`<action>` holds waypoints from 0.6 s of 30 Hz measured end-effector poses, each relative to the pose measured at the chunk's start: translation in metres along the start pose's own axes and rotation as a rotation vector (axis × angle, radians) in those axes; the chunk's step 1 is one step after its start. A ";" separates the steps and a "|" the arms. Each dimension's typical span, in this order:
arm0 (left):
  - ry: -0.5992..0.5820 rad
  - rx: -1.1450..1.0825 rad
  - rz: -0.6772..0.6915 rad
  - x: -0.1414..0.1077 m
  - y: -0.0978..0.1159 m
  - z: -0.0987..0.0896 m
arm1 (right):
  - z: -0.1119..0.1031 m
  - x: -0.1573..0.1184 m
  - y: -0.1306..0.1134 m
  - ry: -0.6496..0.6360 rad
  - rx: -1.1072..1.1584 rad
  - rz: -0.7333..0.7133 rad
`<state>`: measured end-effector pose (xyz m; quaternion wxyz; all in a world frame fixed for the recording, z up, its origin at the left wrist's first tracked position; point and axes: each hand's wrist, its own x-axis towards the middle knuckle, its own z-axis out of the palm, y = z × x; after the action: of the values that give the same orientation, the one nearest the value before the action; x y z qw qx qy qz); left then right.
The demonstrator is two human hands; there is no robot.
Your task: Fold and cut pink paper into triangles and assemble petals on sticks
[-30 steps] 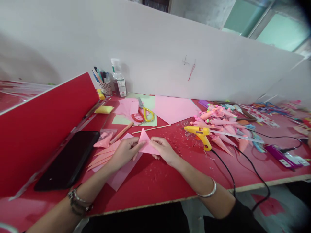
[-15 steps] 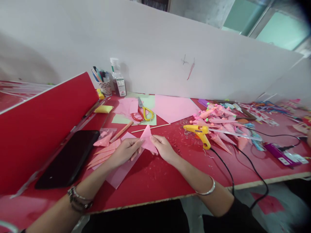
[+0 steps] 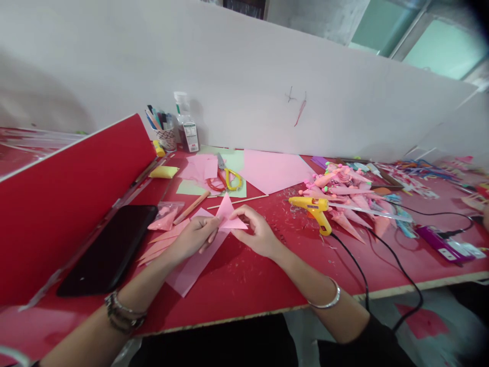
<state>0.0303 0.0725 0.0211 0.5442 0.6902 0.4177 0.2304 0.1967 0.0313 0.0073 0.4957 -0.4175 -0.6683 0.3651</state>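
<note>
A folded piece of pink paper (image 3: 226, 208) is held up in front of me, one point upward and another toward the right. My left hand (image 3: 197, 235) is closed on its left side, pinching it between thumb and fingers. Curled around the right part of the paper, my right hand (image 3: 256, 233) has its fingers at the fold and its thumb below. Under my left hand and wrist lie a larger pink sheet (image 3: 187, 278) and several pink paper strips (image 3: 162, 247).
A yellow glue gun (image 3: 315, 209) and a heap of pink paper cones (image 3: 344, 188) lie to the right. Scissors (image 3: 225, 178) rest on paper behind my hands. A black phone (image 3: 109, 250) is at left, a bottle (image 3: 188, 130) and pen cup (image 3: 165, 136) at the back.
The pink paper has gone from a flat triangle to a shape with a flap out to the right. My right hand's fingers have shifted up and over that flap.
</note>
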 end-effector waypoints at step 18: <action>-0.028 0.142 0.099 -0.003 0.007 0.004 | -0.003 0.004 0.009 0.068 0.137 0.162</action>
<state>0.0342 0.0672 0.0264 0.4876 0.7500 0.3907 0.2169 0.2006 0.0392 0.0011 0.5145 -0.4476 -0.5887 0.4341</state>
